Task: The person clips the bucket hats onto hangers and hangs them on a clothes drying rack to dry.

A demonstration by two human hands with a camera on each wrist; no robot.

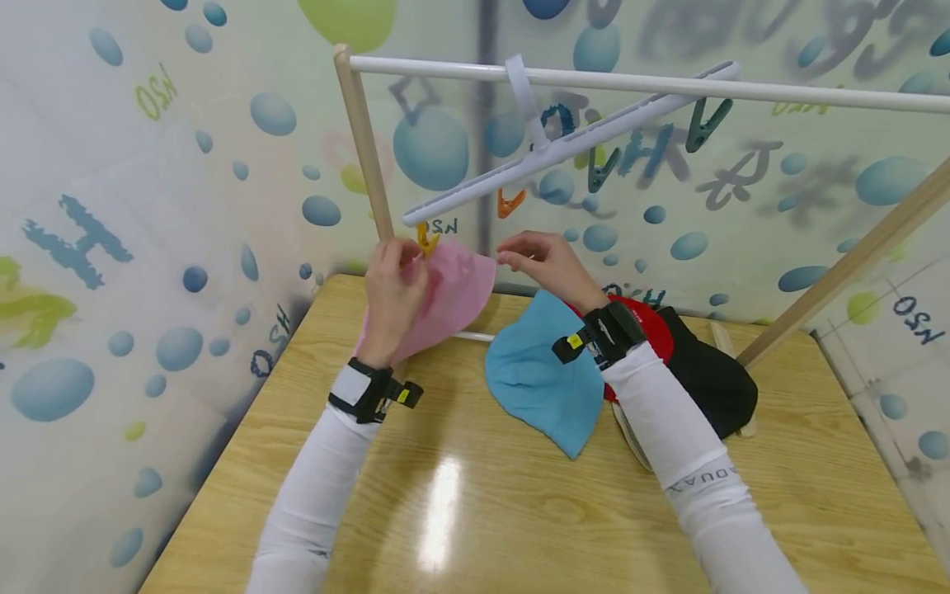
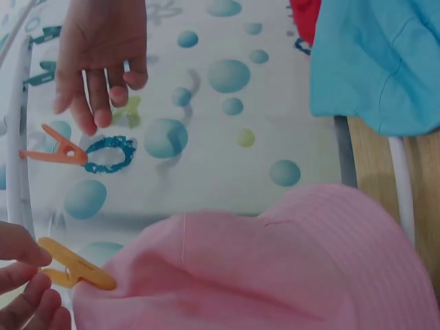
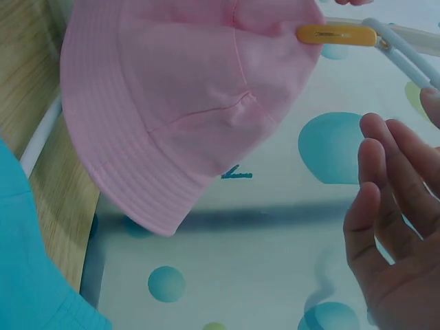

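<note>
A pink bucket hat [image 1: 454, 285] hangs from a yellow clip [image 1: 427, 239] at the lowered left end of a white hanger [image 1: 564, 148]. My left hand [image 1: 393, 285] is beside that clip, its fingers loosely bent; in the right wrist view its fingertips [image 3: 354, 1] show a little apart from the clip. To the right of the pink hat my right hand [image 1: 547, 260] is held in the air with relaxed fingers, and nothing is in it. An orange clip [image 1: 510, 203] hangs free along the hanger, between the two hands in the left wrist view.
A white rail [image 1: 445, 70] on wooden posts [image 1: 365, 144] carries the hanger. Two green clips [image 1: 705, 125] hang at its raised right end. On the wooden table [image 1: 519, 511] a light blue hat [image 1: 545, 371] lies beside a red hat [image 1: 653, 326] and a black hat [image 1: 708, 375], partly behind my right arm.
</note>
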